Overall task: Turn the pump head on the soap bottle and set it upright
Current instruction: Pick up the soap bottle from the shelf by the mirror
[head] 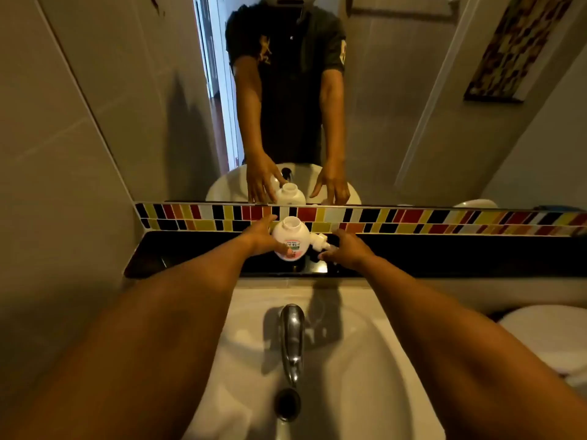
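A white soap bottle (290, 236) with a pink and green label stands upright on the black ledge (444, 255) behind the sink, its neck open with no pump on it. My left hand (262, 238) wraps around the bottle's left side. The white pump head (320, 242) lies on its side on the ledge just right of the bottle. My right hand (347, 252) hovers beside the pump head with fingers spread, close to it; I cannot tell whether they touch.
A white sink (365, 360) with a chrome tap (292, 338) lies below the ledge. A strip of coloured tiles (444, 219) and a mirror (397, 122) rise behind it. A white toilet lid (546, 335) sits at the right.
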`<state>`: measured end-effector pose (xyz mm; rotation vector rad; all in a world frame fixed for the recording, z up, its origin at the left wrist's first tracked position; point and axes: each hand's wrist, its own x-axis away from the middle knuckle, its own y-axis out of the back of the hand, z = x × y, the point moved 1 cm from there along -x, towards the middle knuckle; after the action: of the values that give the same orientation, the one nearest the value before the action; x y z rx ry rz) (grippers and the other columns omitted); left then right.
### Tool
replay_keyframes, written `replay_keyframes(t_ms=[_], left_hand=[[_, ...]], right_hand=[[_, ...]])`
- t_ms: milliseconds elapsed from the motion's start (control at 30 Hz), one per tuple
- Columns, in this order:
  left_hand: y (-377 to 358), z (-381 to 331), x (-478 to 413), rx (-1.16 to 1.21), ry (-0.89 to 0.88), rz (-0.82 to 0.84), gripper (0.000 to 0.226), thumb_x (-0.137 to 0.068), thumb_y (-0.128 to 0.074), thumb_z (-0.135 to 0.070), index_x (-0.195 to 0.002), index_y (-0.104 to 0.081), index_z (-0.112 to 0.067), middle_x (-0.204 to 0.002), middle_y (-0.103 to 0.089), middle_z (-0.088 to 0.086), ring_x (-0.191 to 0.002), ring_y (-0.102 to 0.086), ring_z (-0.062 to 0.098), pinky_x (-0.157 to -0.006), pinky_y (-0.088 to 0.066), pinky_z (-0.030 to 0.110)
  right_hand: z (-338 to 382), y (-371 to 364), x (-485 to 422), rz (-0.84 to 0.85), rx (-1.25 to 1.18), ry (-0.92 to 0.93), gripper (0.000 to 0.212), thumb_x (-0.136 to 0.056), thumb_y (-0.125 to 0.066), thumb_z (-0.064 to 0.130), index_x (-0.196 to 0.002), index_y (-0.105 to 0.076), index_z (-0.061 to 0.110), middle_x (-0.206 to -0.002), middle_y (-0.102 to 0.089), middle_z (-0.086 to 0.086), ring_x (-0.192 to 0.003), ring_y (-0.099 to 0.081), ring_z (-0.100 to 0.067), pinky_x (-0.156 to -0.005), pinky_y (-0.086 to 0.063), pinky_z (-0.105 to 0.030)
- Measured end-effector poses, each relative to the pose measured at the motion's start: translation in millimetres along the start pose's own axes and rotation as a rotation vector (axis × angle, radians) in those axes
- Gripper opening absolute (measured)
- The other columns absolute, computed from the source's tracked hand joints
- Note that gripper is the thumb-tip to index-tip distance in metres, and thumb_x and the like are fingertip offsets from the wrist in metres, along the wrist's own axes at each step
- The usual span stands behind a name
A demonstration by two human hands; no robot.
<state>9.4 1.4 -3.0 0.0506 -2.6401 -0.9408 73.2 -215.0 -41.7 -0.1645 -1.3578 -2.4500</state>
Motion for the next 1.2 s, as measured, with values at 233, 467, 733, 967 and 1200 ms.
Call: replay_keyframes(t_ms=[233,467,733,967,1200], left_hand=[[-20.8,13.1,-12.1,0.249,-0.027,-0.035,0.089,-0.062,-0.087,-0.008,-0.138,-0.041,-0.021,-0.137,-0.052,0.008,-0.127,-0.050,0.029,-0.105,-0.045,0.051],[-34.3,20.0,-20.3,0.340,-0.059,-0.100,0.089,-0.061,-0.087,-0.006,-0.136,-0.042,-0.022,-0.135,-0.054,0.006,-0.121,-0.052,0.024,-0.102,-0.048,0.046],[-34.5,21.3,-18.8,0.323,-0.057,-0.138,0.081,-0.064,-0.086,-0.009,-0.132,-0.044,-0.021,-0.133,-0.056,0.007,-0.121,-0.054,0.027,-0.100,-0.050,0.047],[2.3,28.2,-11.1,0.051,-0.022,-0.197,0.083,-0.061,-0.087,-0.020,-0.132,-0.044,-0.025,-0.136,-0.045,0.010,-0.121,-0.052,0.033,-0.097,-0.051,0.048],[25.0,19.3,12.3,-0.113,-0.051,-0.210,0.082,-0.063,-0.087,-0.020,-0.133,-0.044,-0.024,-0.136,-0.041,0.012,-0.122,-0.050,0.036,-0.100,-0.048,0.049]], right_hand=[[-0.7,-17.3,-2.5,-0.183,0.064,0.028,0.075,-0.071,-0.077,0.053,-0.135,-0.047,0.028,-0.136,-0.056,-0.010,-0.126,-0.048,-0.034,-0.099,-0.045,-0.050],[1.8,-27.5,-10.3,-0.241,0.052,0.027,0.067,-0.078,-0.074,0.047,-0.136,-0.047,0.027,-0.138,-0.053,-0.010,-0.129,-0.043,-0.033,-0.102,-0.040,-0.049],[2.9,-27.6,-10.7,-0.235,-0.056,0.013,0.060,-0.080,-0.074,0.042,-0.134,-0.052,0.026,-0.136,-0.055,-0.009,-0.128,-0.046,-0.033,-0.102,-0.045,-0.050],[8.3,1.4,3.9,-0.073,-0.549,0.045,0.056,-0.081,-0.076,0.016,-0.132,-0.052,0.018,-0.126,-0.059,-0.014,-0.111,-0.060,-0.030,-0.083,-0.056,-0.037],[23.9,22.7,22.9,-0.093,-0.304,0.137,0.065,-0.078,-0.079,0.019,-0.136,-0.051,0.022,-0.135,-0.049,-0.015,-0.123,-0.053,-0.033,-0.101,-0.047,-0.043]])
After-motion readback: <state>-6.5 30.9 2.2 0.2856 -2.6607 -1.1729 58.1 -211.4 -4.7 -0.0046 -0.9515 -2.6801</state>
